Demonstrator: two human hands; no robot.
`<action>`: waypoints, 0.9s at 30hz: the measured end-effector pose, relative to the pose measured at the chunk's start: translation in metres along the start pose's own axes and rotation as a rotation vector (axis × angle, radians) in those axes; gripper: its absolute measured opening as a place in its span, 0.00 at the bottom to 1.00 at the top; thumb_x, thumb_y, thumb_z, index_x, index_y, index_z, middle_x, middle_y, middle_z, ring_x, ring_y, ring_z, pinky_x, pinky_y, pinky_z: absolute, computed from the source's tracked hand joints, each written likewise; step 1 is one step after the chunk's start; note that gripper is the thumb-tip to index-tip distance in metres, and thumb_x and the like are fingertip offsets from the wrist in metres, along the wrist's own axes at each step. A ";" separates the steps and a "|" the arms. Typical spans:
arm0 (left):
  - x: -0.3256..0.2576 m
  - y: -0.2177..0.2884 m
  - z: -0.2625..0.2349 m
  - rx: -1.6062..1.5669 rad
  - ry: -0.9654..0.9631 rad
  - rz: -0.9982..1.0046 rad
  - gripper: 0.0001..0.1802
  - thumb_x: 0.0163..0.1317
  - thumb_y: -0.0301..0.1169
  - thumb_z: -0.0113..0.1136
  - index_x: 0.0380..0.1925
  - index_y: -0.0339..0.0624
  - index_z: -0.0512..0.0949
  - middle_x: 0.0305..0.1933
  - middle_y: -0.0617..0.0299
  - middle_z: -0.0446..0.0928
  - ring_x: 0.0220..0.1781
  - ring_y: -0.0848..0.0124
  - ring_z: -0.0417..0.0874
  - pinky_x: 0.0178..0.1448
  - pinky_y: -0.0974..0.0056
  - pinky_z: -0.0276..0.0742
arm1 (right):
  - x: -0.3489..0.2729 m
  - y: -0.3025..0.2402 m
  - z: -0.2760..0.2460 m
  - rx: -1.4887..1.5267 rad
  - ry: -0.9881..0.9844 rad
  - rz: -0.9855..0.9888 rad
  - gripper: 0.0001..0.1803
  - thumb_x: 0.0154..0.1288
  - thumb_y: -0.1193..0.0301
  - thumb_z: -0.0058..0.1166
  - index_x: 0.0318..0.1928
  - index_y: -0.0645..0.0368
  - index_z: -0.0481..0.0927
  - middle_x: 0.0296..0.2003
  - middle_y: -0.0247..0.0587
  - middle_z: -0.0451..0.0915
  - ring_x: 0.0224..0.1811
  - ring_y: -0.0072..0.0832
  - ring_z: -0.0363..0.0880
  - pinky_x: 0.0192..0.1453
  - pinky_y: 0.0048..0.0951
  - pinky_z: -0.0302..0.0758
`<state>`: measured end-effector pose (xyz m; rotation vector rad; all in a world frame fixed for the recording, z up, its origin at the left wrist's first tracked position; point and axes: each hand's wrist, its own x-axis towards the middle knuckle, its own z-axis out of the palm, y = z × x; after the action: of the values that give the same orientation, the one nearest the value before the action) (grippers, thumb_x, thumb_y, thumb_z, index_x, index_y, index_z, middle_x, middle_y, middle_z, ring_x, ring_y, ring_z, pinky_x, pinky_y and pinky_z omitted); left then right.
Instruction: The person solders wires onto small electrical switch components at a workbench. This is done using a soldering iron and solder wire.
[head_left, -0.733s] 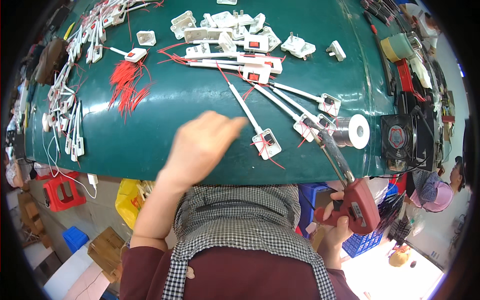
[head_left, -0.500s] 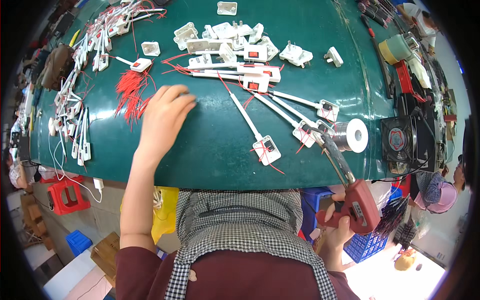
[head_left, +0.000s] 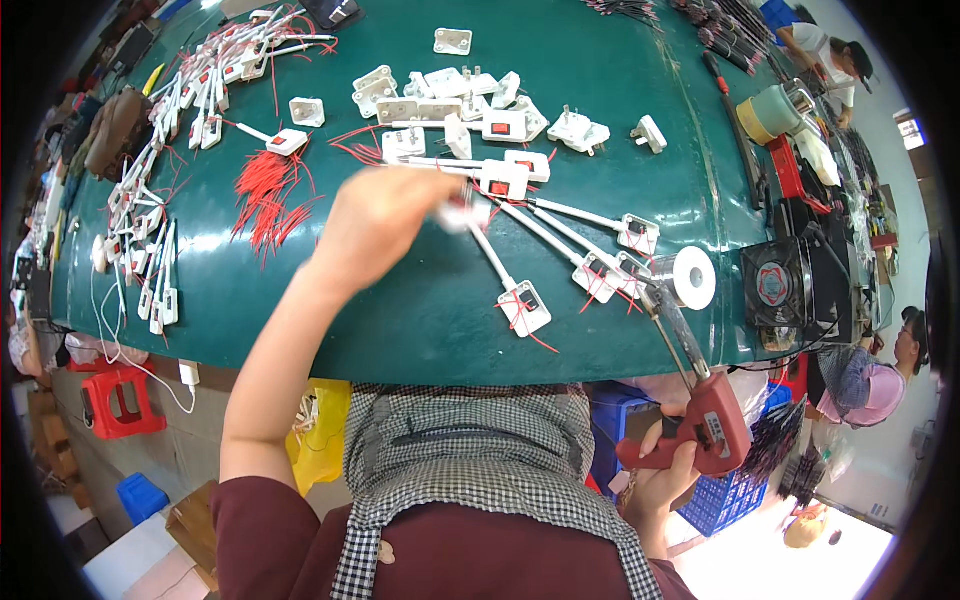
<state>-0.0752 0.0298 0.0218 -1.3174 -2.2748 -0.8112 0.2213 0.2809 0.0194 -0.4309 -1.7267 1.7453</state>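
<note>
Green table [head_left: 420, 320] strewn with white plug parts [head_left: 455, 100], red wires [head_left: 265, 190]

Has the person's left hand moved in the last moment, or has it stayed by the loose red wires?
Yes. The left hand has swung right, away from the red wire pile, to the white switch parts mid-table.

My left hand [head_left: 375, 225] is motion-blurred, and its grip hides the white part [head_left: 465, 212] it covers. The red soldering gun [head_left: 705, 425] masks my right hand's [head_left: 660, 480] fingers. The desk [head_left: 420, 320] edge disappears behind my checked apron [head_left: 470, 460].
</note>
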 end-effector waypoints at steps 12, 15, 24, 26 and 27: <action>-0.102 0.090 -0.002 -0.132 0.004 -0.396 0.24 0.40 0.15 0.55 0.42 0.40 0.80 0.55 0.56 0.75 0.55 0.56 0.76 0.56 0.53 0.69 | 0.001 0.005 0.010 -0.035 -0.045 0.130 0.42 0.61 0.48 0.59 0.63 0.67 0.59 0.44 0.52 0.75 0.23 0.24 0.73 0.21 0.21 0.70; -0.106 0.094 -0.012 -0.172 -0.067 -0.254 0.23 0.40 0.15 0.56 0.39 0.45 0.81 0.51 0.60 0.76 0.52 0.60 0.75 0.54 0.54 0.69 | 0.000 0.003 0.005 -0.076 -0.068 0.139 0.44 0.61 0.47 0.57 0.62 0.69 0.59 0.44 0.52 0.75 0.22 0.24 0.73 0.21 0.20 0.70; -0.114 0.094 0.001 -0.358 -0.018 -0.216 0.11 0.44 0.23 0.66 0.31 0.44 0.81 0.41 0.63 0.79 0.42 0.64 0.78 0.46 0.60 0.74 | -0.001 -0.005 0.020 -0.093 -0.118 0.188 0.46 0.60 0.44 0.58 0.62 0.70 0.59 0.42 0.53 0.75 0.22 0.25 0.73 0.21 0.21 0.69; -0.110 0.098 -0.002 -0.769 0.051 -0.706 0.06 0.53 0.21 0.64 0.32 0.38 0.83 0.35 0.60 0.80 0.34 0.68 0.79 0.38 0.67 0.75 | -0.003 -0.012 0.021 -0.097 -0.169 0.241 0.47 0.58 0.43 0.60 0.62 0.70 0.59 0.42 0.53 0.76 0.21 0.25 0.73 0.21 0.22 0.70; -0.107 0.098 -0.002 -0.772 0.054 -0.710 0.06 0.53 0.21 0.64 0.32 0.38 0.83 0.35 0.60 0.80 0.34 0.68 0.79 0.38 0.67 0.75 | -0.004 -0.017 0.024 -0.097 -0.218 0.292 0.48 0.57 0.43 0.61 0.62 0.70 0.60 0.41 0.52 0.76 0.21 0.26 0.73 0.22 0.22 0.71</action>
<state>0.0627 -0.0027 -0.0114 -0.6487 -2.4862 -2.0803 0.2125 0.2584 0.0376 -0.5787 -1.9895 1.9791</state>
